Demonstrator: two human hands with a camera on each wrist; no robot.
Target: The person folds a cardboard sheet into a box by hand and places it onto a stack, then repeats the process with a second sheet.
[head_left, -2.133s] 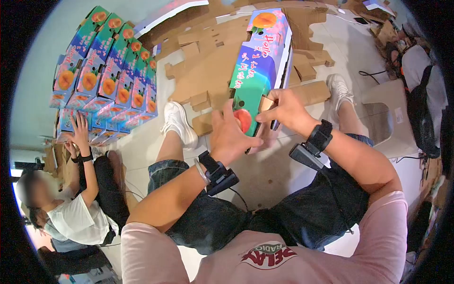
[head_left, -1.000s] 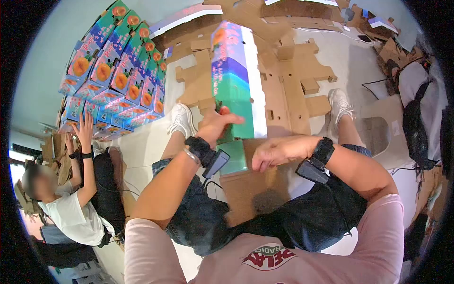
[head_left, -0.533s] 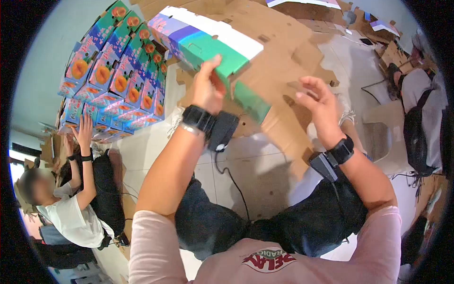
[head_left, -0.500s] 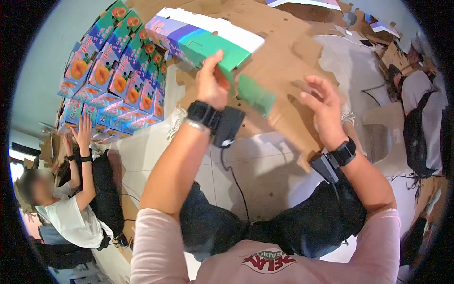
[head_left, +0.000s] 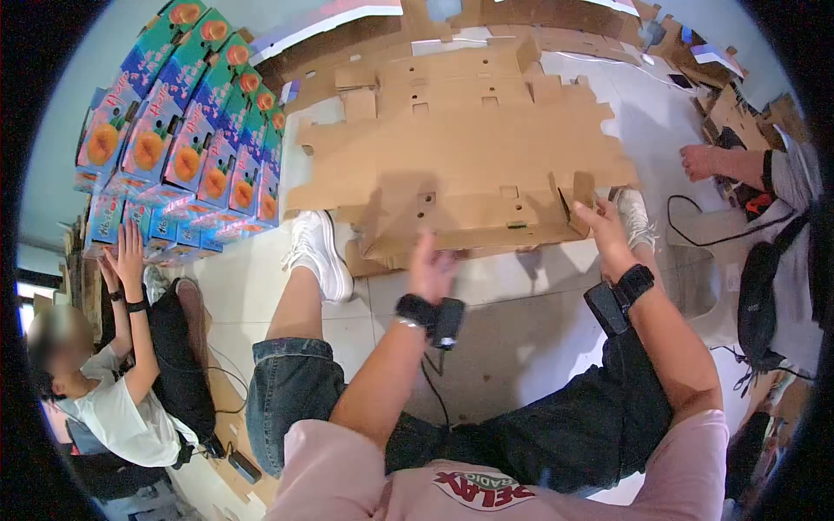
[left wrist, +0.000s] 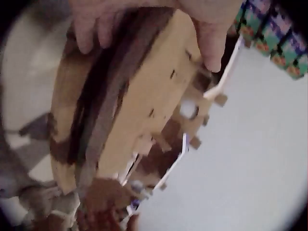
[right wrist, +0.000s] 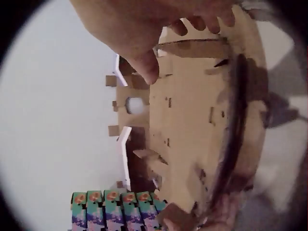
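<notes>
A large unfolded cardboard carton point(head_left: 495, 130), plain brown face up, spreads between my feet, with slots, holes and notched edges. Its near edge stands up as a low wall, with a raised flap point(head_left: 584, 184) at the right. My right hand point(head_left: 612, 239) is at that near right corner, its fingertips overlapping the flap; in the right wrist view its thumb stays apart from the fingers. My left hand point(head_left: 433, 271), blurred, hovers at the near edge with fingers spread. In the left wrist view, thumb and fingers are wide apart over the brown cardboard point(left wrist: 149, 91).
Printed peach cartons point(head_left: 187, 161) stand stacked at the left, where another person point(head_left: 130, 391) touches the lower row. More cardboard point(head_left: 608, 43) lies at the back. Another person's hand point(head_left: 699, 161) is at the right, near a black cable point(head_left: 695, 233).
The green, blue and white printed carton my left hand held has left it; brown cardboard now faces up. My left hand has come down and nearer; another person's hand has appeared at right.
</notes>
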